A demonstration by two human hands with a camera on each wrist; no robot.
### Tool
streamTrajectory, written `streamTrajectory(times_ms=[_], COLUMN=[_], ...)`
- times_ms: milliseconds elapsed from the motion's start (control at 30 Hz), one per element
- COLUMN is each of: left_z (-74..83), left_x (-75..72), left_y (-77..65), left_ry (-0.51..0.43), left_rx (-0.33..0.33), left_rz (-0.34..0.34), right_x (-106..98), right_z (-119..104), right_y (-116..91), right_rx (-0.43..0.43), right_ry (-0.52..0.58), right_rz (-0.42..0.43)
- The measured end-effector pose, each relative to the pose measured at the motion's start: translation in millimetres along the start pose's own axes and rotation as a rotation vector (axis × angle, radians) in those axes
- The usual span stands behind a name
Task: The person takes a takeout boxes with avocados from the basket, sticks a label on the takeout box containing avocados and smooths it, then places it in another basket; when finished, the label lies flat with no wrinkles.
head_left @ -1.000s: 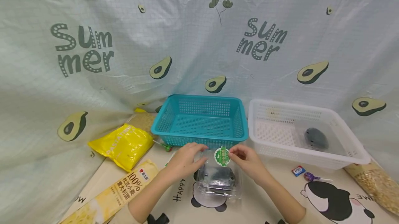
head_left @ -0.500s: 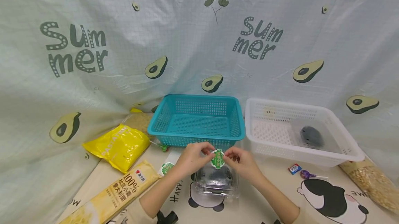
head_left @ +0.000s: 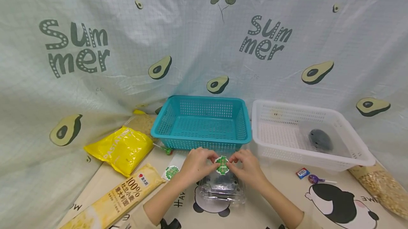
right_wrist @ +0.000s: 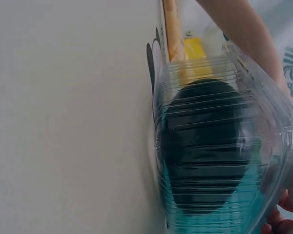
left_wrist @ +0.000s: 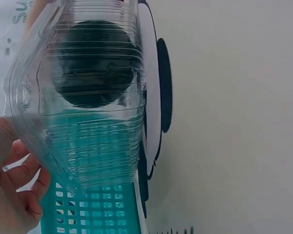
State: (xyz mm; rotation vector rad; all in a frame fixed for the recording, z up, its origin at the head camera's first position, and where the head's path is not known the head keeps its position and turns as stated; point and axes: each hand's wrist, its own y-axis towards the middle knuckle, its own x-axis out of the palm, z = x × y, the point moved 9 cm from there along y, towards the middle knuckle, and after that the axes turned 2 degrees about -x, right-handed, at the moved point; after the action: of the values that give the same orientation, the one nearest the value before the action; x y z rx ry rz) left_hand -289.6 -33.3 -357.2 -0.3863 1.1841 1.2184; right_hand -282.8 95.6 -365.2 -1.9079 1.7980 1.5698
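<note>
A round green-and-white sticker (head_left: 222, 165) is held between my hands, over the lid of a clear plastic clamshell box (head_left: 223, 195). My left hand (head_left: 198, 165) pinches its left edge, and the thumb and forefinger of my right hand (head_left: 248, 166) pinch its right edge. The box lies lid-up on the tablecloth. Through its ribbed side a dark oval object (right_wrist: 205, 146) shows in the right wrist view. In the left wrist view, curled fingers (left_wrist: 27, 170) lie beside the box's rim.
Behind the box stand a teal basket (head_left: 204, 144) and a white basket (head_left: 277, 151) with another clear box in it. To the left are a sticker sheet (head_left: 172, 173), a yellow bag (head_left: 124, 149) and a pasta pack (head_left: 118, 200). A purple lollipop (head_left: 313, 179) lies right.
The left hand has come in from the left to take the sticker's other edge. Both hands have then lowered the sticker slightly toward the box lid.
</note>
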Motion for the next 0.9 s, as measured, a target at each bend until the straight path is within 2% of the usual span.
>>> streamTrajectory(times_ms=[133, 233, 367, 500, 567, 700, 900], left_z=[0.6, 3.1, 11.3, 19.4, 20.8, 21.0, 22.2], left_x=[-0.9, -3.5, -4.5, 0.5, 2.4, 2.5, -2.9], left_y=[-0.4, -1.3, -5.3, -15.8, -21.5, -31.2, -39.9], left_ry=[0.045, 0.073, 0.065, 0.088, 0.114, 0.163, 0.214], left_rx=[0.016, 0.056, 0.195, 0.349, 0.393, 0.422, 0.462], left_rz=[0.028, 0.072, 0.088, 0.010, -0.027, -0.065, -0.010], right_x=[2, 0, -1, 4, 6, 6, 1], right_z=[2, -1, -17, -32, -33, -30, -30], right_y=[0, 1, -1, -10, -15, -21, -25], right_rx=[0.017, -0.018, -0.201, -0.370, -0.388, -0.369, -0.373], right_ry=[-0.008, -0.024, -0.026, -0.045, -0.075, -0.123, -0.168], right_rz=[0.000, 0.026, 0.023, -0.061, -0.099, -0.146, -0.127])
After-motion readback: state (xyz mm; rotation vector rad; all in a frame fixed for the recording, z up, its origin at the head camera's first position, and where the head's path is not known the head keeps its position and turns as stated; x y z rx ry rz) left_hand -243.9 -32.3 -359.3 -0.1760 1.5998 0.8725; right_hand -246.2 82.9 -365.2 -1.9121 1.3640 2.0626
